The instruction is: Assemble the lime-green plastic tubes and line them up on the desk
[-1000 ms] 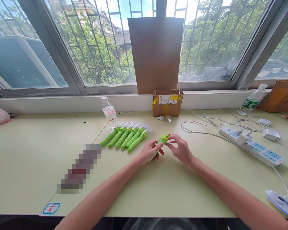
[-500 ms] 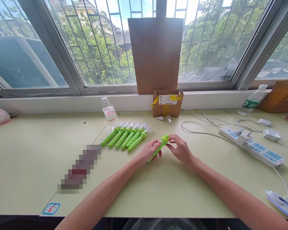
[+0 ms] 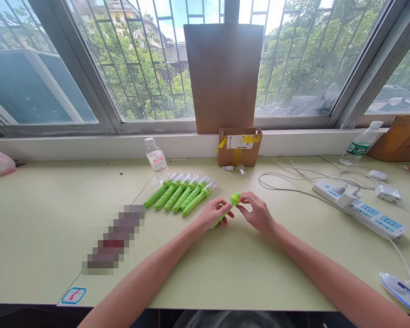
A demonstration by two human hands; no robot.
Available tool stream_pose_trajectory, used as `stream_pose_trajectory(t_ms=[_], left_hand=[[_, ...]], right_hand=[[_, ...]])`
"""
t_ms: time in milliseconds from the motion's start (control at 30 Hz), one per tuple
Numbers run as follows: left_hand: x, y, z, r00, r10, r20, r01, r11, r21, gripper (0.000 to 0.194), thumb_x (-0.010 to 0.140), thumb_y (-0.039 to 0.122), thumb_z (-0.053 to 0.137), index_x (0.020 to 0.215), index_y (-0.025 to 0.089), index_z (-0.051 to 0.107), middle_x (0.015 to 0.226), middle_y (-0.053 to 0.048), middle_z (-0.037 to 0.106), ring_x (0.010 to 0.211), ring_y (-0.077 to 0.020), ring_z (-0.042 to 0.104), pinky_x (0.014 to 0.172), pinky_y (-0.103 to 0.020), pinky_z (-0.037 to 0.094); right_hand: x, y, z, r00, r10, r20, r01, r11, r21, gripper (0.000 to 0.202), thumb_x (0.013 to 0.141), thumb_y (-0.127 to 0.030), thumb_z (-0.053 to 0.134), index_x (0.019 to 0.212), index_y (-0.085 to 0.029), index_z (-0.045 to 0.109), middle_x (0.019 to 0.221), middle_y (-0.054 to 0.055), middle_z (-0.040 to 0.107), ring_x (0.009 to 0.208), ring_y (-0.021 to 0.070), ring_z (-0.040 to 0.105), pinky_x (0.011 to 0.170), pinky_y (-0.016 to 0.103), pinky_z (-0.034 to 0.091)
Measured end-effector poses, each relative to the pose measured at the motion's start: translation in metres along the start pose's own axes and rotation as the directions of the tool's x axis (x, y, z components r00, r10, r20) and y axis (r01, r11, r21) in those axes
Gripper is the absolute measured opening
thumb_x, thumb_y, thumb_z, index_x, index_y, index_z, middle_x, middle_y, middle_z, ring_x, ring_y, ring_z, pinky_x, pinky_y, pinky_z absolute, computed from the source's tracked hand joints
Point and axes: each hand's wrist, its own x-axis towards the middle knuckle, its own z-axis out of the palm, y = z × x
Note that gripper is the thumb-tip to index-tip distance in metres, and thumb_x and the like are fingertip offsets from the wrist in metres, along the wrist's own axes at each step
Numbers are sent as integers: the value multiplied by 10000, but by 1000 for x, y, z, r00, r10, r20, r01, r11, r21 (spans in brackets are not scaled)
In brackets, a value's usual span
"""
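My left hand (image 3: 215,213) is closed around the body of a green plastic handle (image 3: 234,199), which tilts up to the right. Its ribbed top end, with a yellow band, points away from me, and no clear tip shows on it. At that end my right hand (image 3: 258,212) pinches with thumb and fingertips; what lies between the fingertips is too small to make out. Several similar green handles with clear tips (image 3: 181,195) lie side by side to the left of my hands. Two small clear plastic pieces (image 3: 241,170) rest beyond my hands, by the cardboard box.
A small cardboard box (image 3: 239,155) stands at the back, before a tall brown board (image 3: 223,77). One water bottle (image 3: 157,161) is behind the green row, another (image 3: 360,145) at back right. A power strip (image 3: 362,209) with cables lies right. A blurred patch (image 3: 114,241) covers something left.
My left fingers have shifted around the green handle, and less of its body shows now. My right hand stays at the ribbed end. The view has moved slightly.
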Motion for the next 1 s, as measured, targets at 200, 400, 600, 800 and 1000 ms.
stream_pose_trajectory(t_ms=[200,400,600,800,1000], left_hand=[[-1,3,-1,1000,-4,29,3,1000,31,483,811,619,478,870,146,555,832,-83,690,419,-68,503,369,-182,314],[-3,2,1,999,-43,-10,43,996,72,447,719,540,651,927,203,445,670,19,649,326,-41,363,322,-176,233],[0,-3,1,999,-45,13,46,999,-16,419,743,536,630,880,207,409,758,-34,696,387,-74,502,335,-172,299],[2,-5,-1,999,-32,31,34,998,-55,430,764,585,587,843,177,479,863,-95,698,508,-114,597,382,-186,394],[1,3,-5,995,-41,93,45,998,-40,489,767,616,563,893,143,556,882,-109,686,512,-114,596,418,-207,425]], right_hand=[[-1,3,1,1000,-14,8,14,1000,-13,82,865,-226,557,945,-244,559,921,52,636,795,192,635,711,387,584],[-1,1,1,1000,-29,6,29,999,-15,80,861,-204,558,930,-243,546,927,53,635,784,185,631,703,379,582],[0,1,2,1000,-11,24,12,999,-32,93,855,-195,556,935,-239,536,926,55,631,786,191,629,698,383,577],[-1,2,1,999,-4,37,5,999,-46,92,857,-201,553,938,-238,530,903,53,618,760,186,616,669,366,570],[-1,2,0,999,2,47,0,999,-41,84,858,-195,562,935,-227,545,925,55,624,767,177,612,685,360,567]])
